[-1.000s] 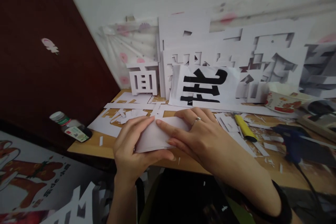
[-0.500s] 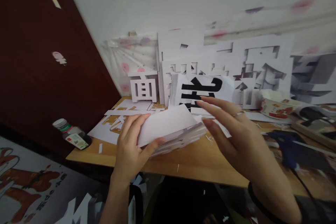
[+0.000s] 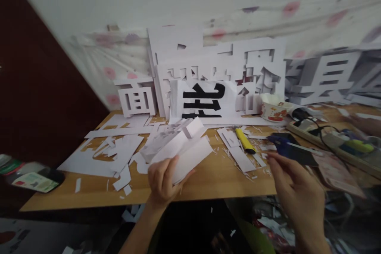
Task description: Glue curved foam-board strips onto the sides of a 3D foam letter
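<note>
My left hand point(image 3: 165, 180) is closed around a white three-dimensional foam-board character point(image 3: 190, 156), tilted above the table, with flat faces and thin side walls showing. My right hand point(image 3: 300, 198) is at the right, its thumb and forefinger pressed together. What may be between those fingertips is hidden. Just beyond them lies a blue glue gun point(image 3: 281, 145) on a dark flat pad point(image 3: 300, 155). A yellow utility knife point(image 3: 245, 141) rests between my hands on white strips point(image 3: 236, 149).
Cut-out white boards point(image 3: 220, 53) and a sheet with a black printed character point(image 3: 205, 101) lean on the wall. A paper bowl point(image 3: 274, 108) and a power strip point(image 3: 333, 143) stand right. A bottle point(image 3: 32, 176) lies left. Another person's hand point(image 3: 367, 124) shows far right.
The view has swung right. My left hand has turned the foam-board character, showing its walls. My right hand has moved away from it toward the glue gun, its fingers closing from spread to pinched.
</note>
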Demonstrator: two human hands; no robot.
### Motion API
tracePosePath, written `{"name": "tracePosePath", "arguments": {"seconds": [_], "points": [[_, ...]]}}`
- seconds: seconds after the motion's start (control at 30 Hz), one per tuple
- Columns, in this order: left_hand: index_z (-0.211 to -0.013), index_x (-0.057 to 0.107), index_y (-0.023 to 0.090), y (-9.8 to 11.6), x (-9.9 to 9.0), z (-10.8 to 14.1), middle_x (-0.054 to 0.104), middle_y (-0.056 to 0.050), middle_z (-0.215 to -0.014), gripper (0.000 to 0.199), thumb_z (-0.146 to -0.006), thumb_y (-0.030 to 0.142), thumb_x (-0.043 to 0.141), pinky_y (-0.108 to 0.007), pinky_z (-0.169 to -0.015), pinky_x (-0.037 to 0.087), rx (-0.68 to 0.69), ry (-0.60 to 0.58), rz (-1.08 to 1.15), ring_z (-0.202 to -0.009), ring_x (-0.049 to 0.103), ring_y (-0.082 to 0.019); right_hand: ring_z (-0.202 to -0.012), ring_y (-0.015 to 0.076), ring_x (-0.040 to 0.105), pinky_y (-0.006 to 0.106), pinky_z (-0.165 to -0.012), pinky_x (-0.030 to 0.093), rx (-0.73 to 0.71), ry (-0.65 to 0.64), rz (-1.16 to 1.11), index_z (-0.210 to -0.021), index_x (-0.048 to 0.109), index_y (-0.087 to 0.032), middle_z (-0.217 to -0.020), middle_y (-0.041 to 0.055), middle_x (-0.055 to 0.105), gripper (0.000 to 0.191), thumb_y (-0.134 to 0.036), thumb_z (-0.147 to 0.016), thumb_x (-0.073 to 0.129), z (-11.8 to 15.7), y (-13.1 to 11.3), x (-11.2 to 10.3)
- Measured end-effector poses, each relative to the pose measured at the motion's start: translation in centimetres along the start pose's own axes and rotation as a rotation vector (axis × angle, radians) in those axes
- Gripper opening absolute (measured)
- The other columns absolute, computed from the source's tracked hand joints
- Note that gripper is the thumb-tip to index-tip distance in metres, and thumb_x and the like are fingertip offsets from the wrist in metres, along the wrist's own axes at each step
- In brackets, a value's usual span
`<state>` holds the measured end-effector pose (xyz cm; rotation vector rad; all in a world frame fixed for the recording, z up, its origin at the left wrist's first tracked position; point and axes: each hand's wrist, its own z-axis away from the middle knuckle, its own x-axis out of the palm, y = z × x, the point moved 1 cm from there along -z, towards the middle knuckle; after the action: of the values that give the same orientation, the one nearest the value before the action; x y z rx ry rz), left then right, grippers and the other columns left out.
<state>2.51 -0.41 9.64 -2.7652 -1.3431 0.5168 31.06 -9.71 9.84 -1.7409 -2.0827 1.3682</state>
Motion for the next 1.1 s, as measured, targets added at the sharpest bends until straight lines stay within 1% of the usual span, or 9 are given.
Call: {"name": "tracePosePath", "arguments": {"seconds": [0.1, 0.23, 0.37, 0.5, 0.6, 0.77, 0.9, 1.03, 1.1], "points": [[-0.123, 0.063, 0.009, 2.0, 1.3, 1.9, 0.068, -0.008, -0.083, 0.058, -0.074, 0.030, 0.084, -0.035, -0.079, 0.044, 0.050, -0.042, 0.016, -0.076, 0.060, -0.020, -0.078, 0.0265, 0.071, 0.033, -0.060, 0.049, 0.183, -0.035, 0.080, -0.097, 0.074, -0.021, -0.092, 0.0086, 0.077, 0.044, -0.059, -0.085, 0.056, 1.7, 3.9, -0.6], [-0.106, 0.068, 0.013, 4.6, 1.5, 4.0, 0.073, -0.005, -0.081, 0.030, -0.081, 0.026, 0.079, -0.034, -0.080, 0.043, 0.065, -0.148, 0.130, -0.075, 0.063, -0.017, -0.080, 0.0265, 0.070, 0.035, -0.068, 0.053, 0.086, -0.156, 0.103, -0.101, 0.071, -0.016, -0.093, 0.0127, 0.074, 0.041, -0.050, -0.086, 0.053, 0.3, 6.7, 1.3], [-0.112, 0.067, 0.013, 6.4, 1.2, 6.5, 0.076, -0.006, -0.093, 0.023, -0.089, 0.014, 0.067, -0.035, -0.087, 0.044, 0.005, -0.286, 0.209, -0.085, 0.067, -0.018, -0.099, 0.0301, 0.066, 0.041, -0.090, 0.049, -0.053, -0.331, 0.345, -0.118, 0.065, -0.010, -0.113, 0.0200, 0.068, 0.038, -0.029, -0.089, 0.049, -3.6, 6.6, 5.5], [-0.113, 0.066, 0.012, 7.2, 1.3, 7.9, 0.076, -0.006, -0.092, 0.022, -0.092, 0.009, 0.060, -0.037, -0.086, 0.043, -0.070, -0.341, 0.222, -0.084, 0.067, -0.019, -0.111, 0.0347, 0.060, 0.043, -0.091, 0.047, 0.014, -0.534, 0.652, -0.129, 0.057, -0.008, -0.117, 0.0236, 0.064, 0.041, -0.025, -0.092, 0.052, -5.6, 5.6, 9.1], [-0.115, 0.065, 0.013, 7.2, 1.5, 7.4, 0.075, -0.004, -0.087, 0.022, -0.096, 0.011, 0.054, -0.036, -0.082, 0.043, -0.123, -0.384, 0.277, -0.080, 0.067, -0.018, -0.112, 0.0386, 0.059, 0.047, -0.089, 0.046, 0.081, -0.592, 0.700, -0.127, 0.057, -0.007, -0.113, 0.0261, 0.065, 0.040, -0.024, -0.092, 0.053, -6.0, 5.6, 10.4], [-0.116, 0.065, 0.016, 6.7, 1.2, 6.2, 0.075, -0.007, -0.096, 0.024, -0.096, 0.013, 0.052, -0.035, -0.085, 0.046, -0.189, -0.462, 0.382, -0.088, 0.068, -0.019, -0.100, 0.0363, 0.065, 0.048, -0.084, 0.047, 0.140, -0.597, 0.615, -0.122, 0.058, -0.006, -0.102, 0.0270, 0.069, 0.036, -0.015, -0.088, 0.049, -6.9, 6.9, 10.6], [-0.110, 0.066, 0.019, 5.8, 0.5, 6.2, 0.076, -0.006, -0.098, 0.021, -0.091, 0.013, 0.060, -0.038, -0.092, 0.045, -0.229, -0.435, 0.381, -0.090, 0.068, -0.020, -0.096, 0.0354, 0.066, 0.048, -0.084, 0.048, 0.164, -0.553, 0.453, -0.118, 0.057, 0.001, -0.099, 0.0309, 0.066, 0.037, -0.013, -0.087, 0.043, -7.4, 8.2, 10.0], [-0.104, 0.066, 0.021, 4.7, -0.4, 7.0, 0.075, -0.005, -0.094, 0.023, -0.082, 0.023, 0.074, -0.042, -0.098, 0.042, -0.240, -0.359, 0.309, -0.092, 0.067, -0.022, -0.093, 0.0263, 0.067, 0.041, -0.083, 0.052, 0.183, -0.490, 0.239, -0.124, 0.053, -0.009, -0.098, 0.0170, 0.068, 0.041, -0.031, -0.095, 0.035, -6.3, 8.9, 8.4], [-0.103, 0.066, 0.020, 4.3, -0.7, 7.5, 0.074, -0.007, -0.094, 0.024, -0.081, 0.024, 0.074, -0.043, -0.097, 0.043, -0.262, -0.338, 0.296, -0.093, 0.066, -0.024, -0.088, 0.0228, 0.068, 0.039, -0.079, 0.055, 0.237, -0.449, -0.024, -0.123, 0.053, -0.016, -0.097, 0.0106, 0.068, 0.042, -0.042, -0.095, 0.035, -5.5, 9.0, 7.5]]}}
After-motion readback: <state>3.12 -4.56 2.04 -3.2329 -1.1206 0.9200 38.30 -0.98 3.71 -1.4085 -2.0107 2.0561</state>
